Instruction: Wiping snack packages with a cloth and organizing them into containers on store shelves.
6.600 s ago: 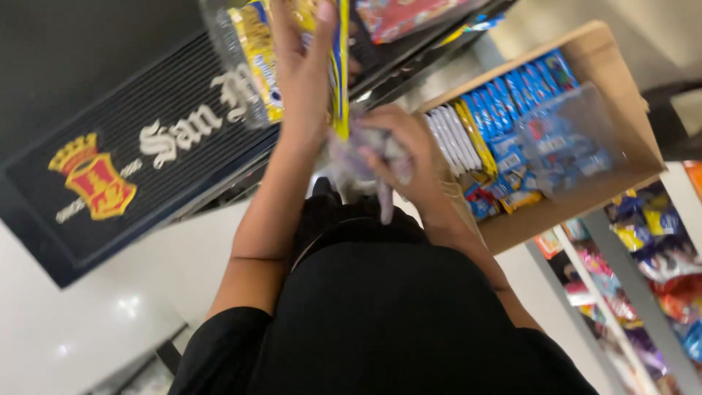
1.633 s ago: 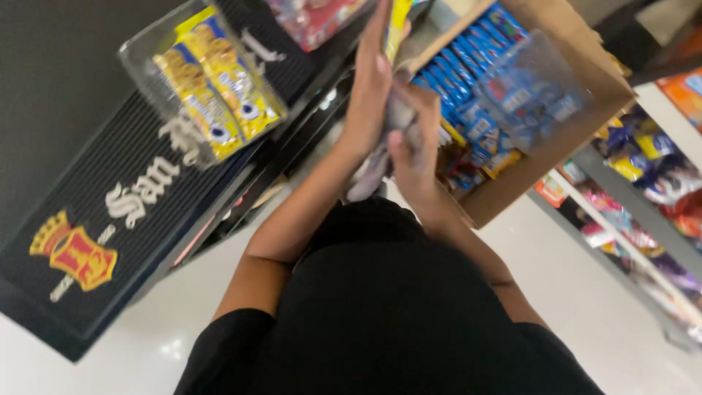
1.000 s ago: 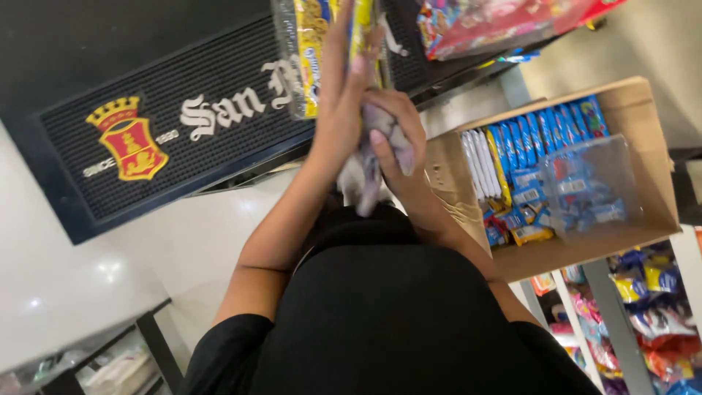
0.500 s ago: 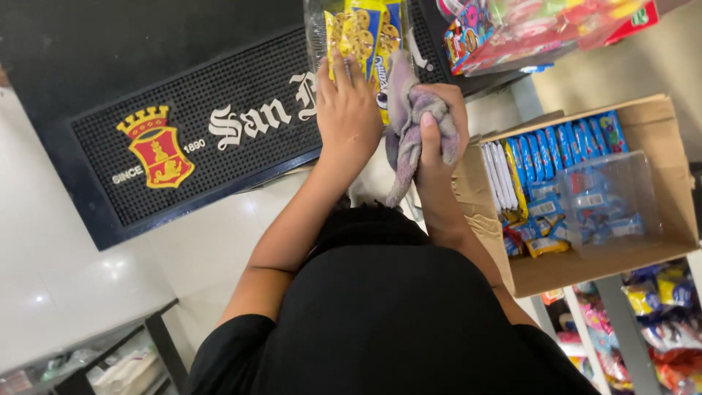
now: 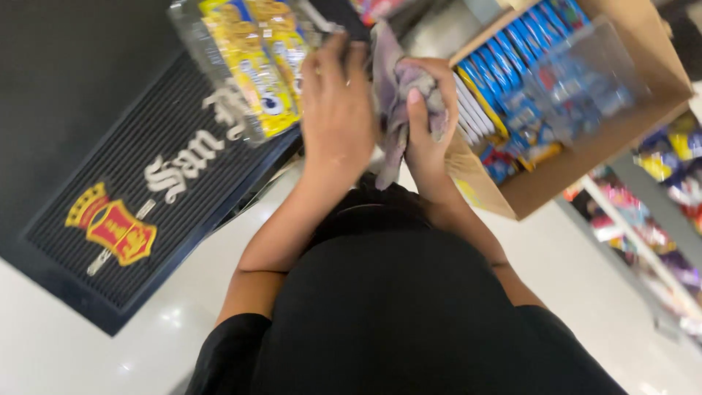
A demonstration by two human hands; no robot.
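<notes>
A shop aisle seen from above: pale glossy floor [image 5: 80, 351], a black ribbed mat [image 5: 110, 183] with a red and gold crest at the left, and shelves [image 5: 658, 219] of bright packets down the right edge. The person wears a black top.

The left hand [image 5: 338, 110] is raised with its back to the camera, fingers [image 5: 333, 62] straight and spread flat, their tips against the lower edge of a clear box [image 5: 241, 66] of yellow snack packs; it presses rather than grips. The box sits above the mat's upper corner, tilted.

The right hand [image 5: 424, 117] is just beside the left, closed around a grey cloth [image 5: 395, 102]. Its fingers curl over the bunched top and the thumb lies along the front, while a loose tail of cloth hangs below the fist, between the two wrists.

Right of the cloth, a cardboard box [image 5: 585, 157] holds rows of blue packs [image 5: 512, 80], with a clear tub [image 5: 585, 80] resting over them.
</notes>
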